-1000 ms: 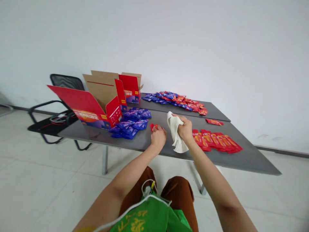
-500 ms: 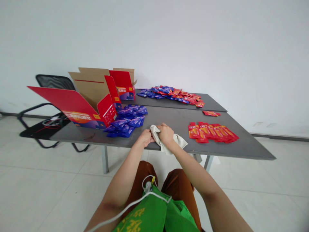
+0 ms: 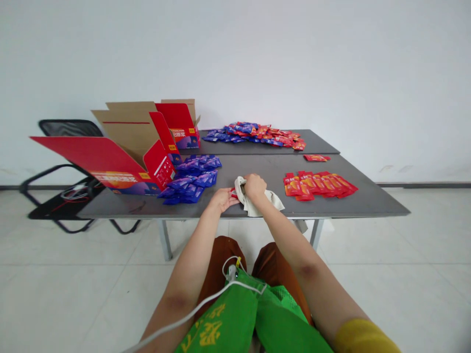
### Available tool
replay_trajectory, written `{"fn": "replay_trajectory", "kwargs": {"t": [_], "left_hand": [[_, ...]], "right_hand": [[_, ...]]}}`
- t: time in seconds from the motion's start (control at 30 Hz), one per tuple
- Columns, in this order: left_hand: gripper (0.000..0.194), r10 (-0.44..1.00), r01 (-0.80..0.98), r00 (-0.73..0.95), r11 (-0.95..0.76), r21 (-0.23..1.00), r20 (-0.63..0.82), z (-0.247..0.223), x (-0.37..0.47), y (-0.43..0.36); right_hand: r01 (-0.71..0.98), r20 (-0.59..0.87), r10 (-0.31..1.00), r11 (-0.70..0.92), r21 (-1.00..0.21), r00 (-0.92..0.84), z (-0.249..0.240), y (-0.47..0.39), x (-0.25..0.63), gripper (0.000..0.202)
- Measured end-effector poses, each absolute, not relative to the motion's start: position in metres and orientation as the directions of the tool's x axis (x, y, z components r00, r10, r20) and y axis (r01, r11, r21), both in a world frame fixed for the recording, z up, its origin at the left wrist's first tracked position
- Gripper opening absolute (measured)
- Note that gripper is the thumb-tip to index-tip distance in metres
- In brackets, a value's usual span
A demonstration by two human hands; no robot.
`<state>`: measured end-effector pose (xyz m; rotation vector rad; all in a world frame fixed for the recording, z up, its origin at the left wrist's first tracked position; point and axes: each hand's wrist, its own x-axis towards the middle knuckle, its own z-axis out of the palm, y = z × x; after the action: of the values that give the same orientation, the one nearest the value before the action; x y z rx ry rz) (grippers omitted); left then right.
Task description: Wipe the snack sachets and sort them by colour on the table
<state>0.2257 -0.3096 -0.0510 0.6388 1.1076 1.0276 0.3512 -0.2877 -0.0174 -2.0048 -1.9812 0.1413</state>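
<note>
Near the table's front edge, my right hand (image 3: 254, 187) is closed on a cream cloth (image 3: 273, 200), whose loose end trails to the right. Just left of it my left hand (image 3: 222, 199) grips a red sachet (image 3: 234, 192), mostly covered by the cloth and fingers. Blue-purple sachets (image 3: 189, 188) lie in stacked rows to the left of my hands. On the right, several red sachets (image 3: 318, 185) overlap in a fanned row, and a single red sachet (image 3: 317, 158) lies behind them.
An open red carton (image 3: 121, 171) with raised flaps stands at the table's left, with another red carton (image 3: 186, 132) behind. A mixed heap of blue and red sachets (image 3: 253, 135) lies on the rear table (image 3: 324, 142). A black chair (image 3: 69, 128) stands at far left.
The view has shifted slightly. My right hand and the cloth have moved a little, and a red sachet now shows between my left fingers and the cloth.
</note>
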Motion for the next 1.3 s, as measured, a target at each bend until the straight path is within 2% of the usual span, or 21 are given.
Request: {"fn": "replay_trajectory", "kwargs": {"t": [0.07,0.17,0.23,0.3,0.43,0.53,0.7,0.8,0.87,0.97,1.17,1.23,1.3], "left_hand": [[0.027,0.904,-0.332,0.060,0.418,0.846,-0.423,-0.052,0.227,-0.308],[0.020,0.900,-0.330,0.034,0.421,0.845,-0.435,-0.052,0.227,-0.303],[0.016,0.897,-0.326,0.046,0.430,0.842,-0.440,-0.052,0.226,-0.302],[0.016,0.894,-0.322,0.069,0.441,0.838,-0.444,-0.051,0.224,-0.302],[0.018,0.896,-0.279,0.123,0.444,0.852,-0.427,-0.047,0.223,-0.309],[0.017,0.901,-0.266,0.097,0.434,0.861,-0.424,-0.045,0.226,-0.313],[0.015,0.900,-0.241,-0.042,0.412,0.879,-0.433,-0.045,0.233,-0.311],[0.008,0.904,-0.231,-0.094,0.387,0.892,-0.417,-0.048,0.235,-0.306],[0.007,0.904,-0.237,-0.107,0.382,0.893,-0.415,-0.048,0.236,-0.303],[0.008,0.902,-0.263,-0.084,0.389,0.883,-0.423,-0.047,0.235,-0.303],[0.013,0.899,-0.322,-0.006,0.413,0.852,-0.438,-0.042,0.216,-0.322],[0.022,0.917,-0.290,-0.057,0.362,0.886,-0.394,-0.034,0.204,-0.331],[0.029,0.952,-0.219,-0.159,0.223,0.950,-0.261,-0.018,0.193,-0.340]], "right_hand": [[0.966,0.147,0.989,0.062,-0.251,-0.025,-0.016,-0.296,0.350,0.034],[0.944,0.138,0.960,0.266,-0.193,-0.242,-0.019,-0.315,0.347,0.032],[0.923,0.131,0.940,0.336,-0.186,-0.316,-0.024,-0.327,0.349,0.033],[0.937,0.149,0.954,0.287,-0.197,-0.261,-0.028,-0.330,0.355,0.035],[0.978,0.164,0.985,0.077,-0.195,-0.045,-0.029,-0.313,0.370,0.037],[0.985,0.136,0.991,0.029,-0.172,-0.006,-0.023,-0.296,0.375,0.038],[0.963,0.119,0.976,0.204,-0.177,-0.184,-0.016,-0.304,0.380,0.032],[0.899,0.102,0.927,0.375,-0.225,-0.361,-0.019,-0.327,0.380,0.035],[0.865,0.111,0.902,0.431,-0.259,-0.416,-0.023,-0.339,0.378,0.036],[0.895,0.144,0.932,0.360,-0.264,-0.332,-0.025,-0.339,0.375,0.036],[0.976,0.125,0.991,-0.014,-0.218,0.043,-0.017,-0.303,0.377,0.036],[0.976,0.134,0.987,-0.053,-0.212,0.083,-0.017,-0.301,0.381,0.036],[0.980,0.148,0.986,-0.046,-0.194,0.075,-0.020,-0.309,0.384,0.035]]}}
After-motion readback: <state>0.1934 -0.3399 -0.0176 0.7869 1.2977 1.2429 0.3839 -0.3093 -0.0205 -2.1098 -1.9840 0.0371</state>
